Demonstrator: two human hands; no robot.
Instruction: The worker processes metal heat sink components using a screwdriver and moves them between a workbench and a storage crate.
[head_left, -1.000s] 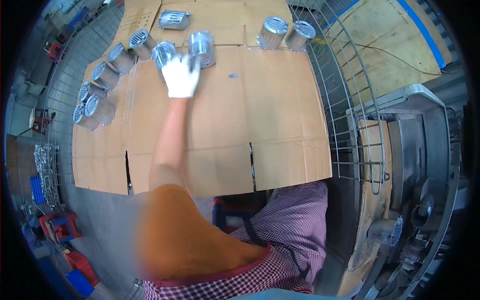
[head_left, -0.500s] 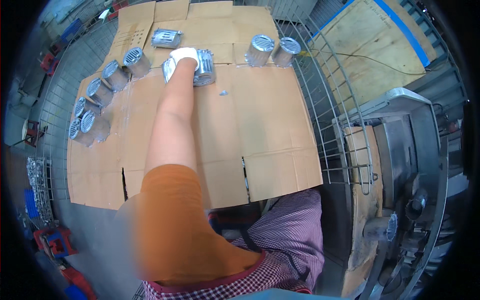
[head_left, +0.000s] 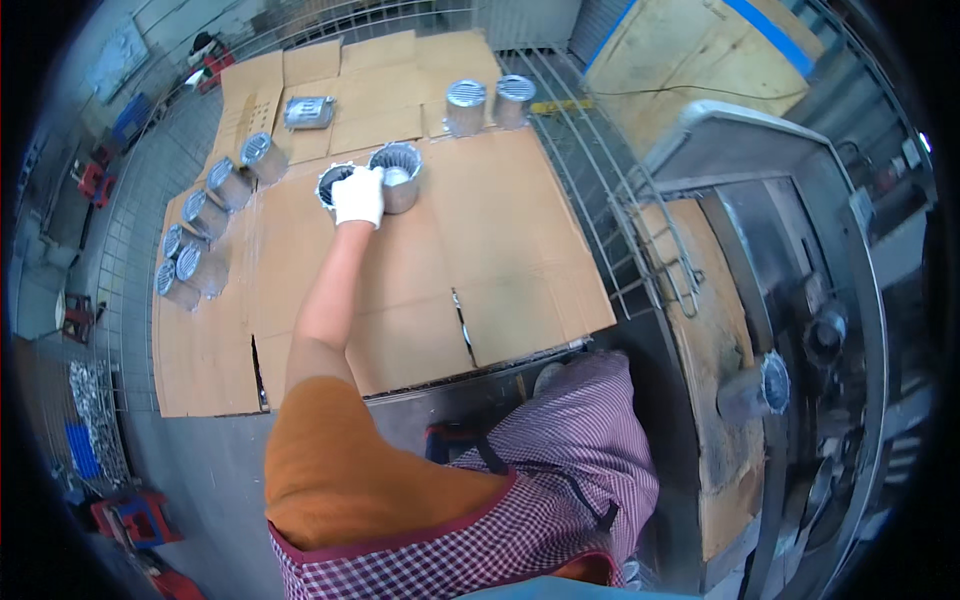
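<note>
Metal cylinders [head_left: 745,396] are what the work deals with; the nearest 1 lies on its side at the right, on a brown strip beside the steel bench [head_left: 868,330]. The cardboard sheet [head_left: 420,290] comes next, with 2 dark slits in its near part. Along its left side runs a row of 6 cylinders [head_left: 200,272], slotted ends up and leaning a little.

Farther in, a working pair [head_left: 401,197] stands mid-sheet, side by side, hollow ends facing up and rims jagged. The left hand [head_left: 358,196], in a white glove, reaches over the left one of the 2, its fingers at the place where the rims meet. The glove hides the fingertips, so whether they are clamped on 1 rim, both or neither I cannot tell. The right hand is out of view, so its state cannot be told; the hands are not seen together.

My judgement: the step in hand is 1-handed handling of this pair. The next move calls for sure control of both walls and care with those rough rims.

Beyond, 1 cylinder [head_left: 308,113] lies on its side, and 2 more [head_left: 466,110] stand at the far right. Dark print marks the far-left cardboard flap [head_left: 255,82], too small to read; the plywood board [head_left: 690,50] bears faint writing. No brand or label is legible.
</note>
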